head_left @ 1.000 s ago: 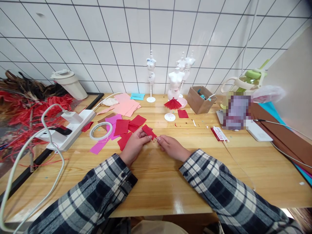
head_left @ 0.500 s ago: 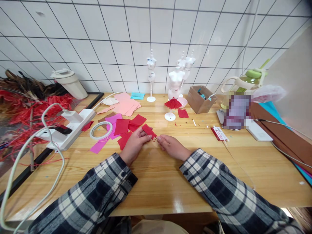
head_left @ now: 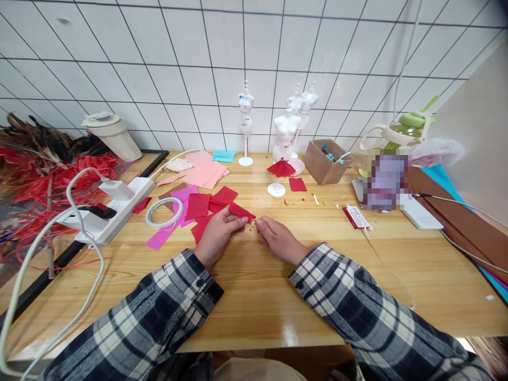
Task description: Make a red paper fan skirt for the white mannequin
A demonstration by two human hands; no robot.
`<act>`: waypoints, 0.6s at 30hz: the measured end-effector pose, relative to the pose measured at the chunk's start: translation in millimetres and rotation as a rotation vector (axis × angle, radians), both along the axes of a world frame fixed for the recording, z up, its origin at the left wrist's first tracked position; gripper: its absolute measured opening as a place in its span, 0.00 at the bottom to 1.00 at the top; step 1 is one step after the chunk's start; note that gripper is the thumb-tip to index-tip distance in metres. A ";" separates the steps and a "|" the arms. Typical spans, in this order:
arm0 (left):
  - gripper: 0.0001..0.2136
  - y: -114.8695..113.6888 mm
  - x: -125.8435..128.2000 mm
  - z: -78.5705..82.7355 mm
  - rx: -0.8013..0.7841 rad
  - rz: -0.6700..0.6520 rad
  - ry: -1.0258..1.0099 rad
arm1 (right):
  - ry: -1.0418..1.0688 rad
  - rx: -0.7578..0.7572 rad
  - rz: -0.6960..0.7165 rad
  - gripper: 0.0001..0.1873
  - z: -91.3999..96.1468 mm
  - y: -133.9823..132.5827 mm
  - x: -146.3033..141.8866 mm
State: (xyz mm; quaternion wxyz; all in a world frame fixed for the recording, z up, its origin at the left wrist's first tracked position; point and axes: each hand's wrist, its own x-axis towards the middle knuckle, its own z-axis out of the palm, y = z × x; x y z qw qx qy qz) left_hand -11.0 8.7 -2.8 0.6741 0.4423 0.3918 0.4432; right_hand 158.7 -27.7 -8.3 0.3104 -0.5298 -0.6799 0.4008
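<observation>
A small piece of red crepe-like paper (head_left: 241, 211) is held between the thumb and fingers of my left hand (head_left: 220, 229). My right hand (head_left: 281, 238) is closed in a pinch beside the paper's right end; whatever its fingertips hold is too small to make out. Several red paper pieces (head_left: 197, 206) lie just behind and left of my left hand, partly over purple paper (head_left: 161, 237). Beyond my hands, a small white mannequin (head_left: 286, 129) on a stand wears a red fringed skirt (head_left: 281, 168). Tiny red scraps dot the wood around my fingertips.
A tape roll (head_left: 164, 212), pink paper (head_left: 204, 169) and a white power strip (head_left: 119, 211) are on the left. At the back stand another mannequin (head_left: 246, 121) and a cardboard box (head_left: 328, 161). A red-and-white packet (head_left: 357, 217) lies at right, before a green-lidded jug (head_left: 408, 127).
The red paper in my left hand has turned slightly and now lies at a flatter angle. My right hand has barely moved, still close to its end.
</observation>
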 end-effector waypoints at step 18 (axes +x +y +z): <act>0.13 -0.9 0.5 0.7 0.006 -0.003 -0.014 | 0.084 -0.064 -0.012 0.19 1.4 -1.4 -1.6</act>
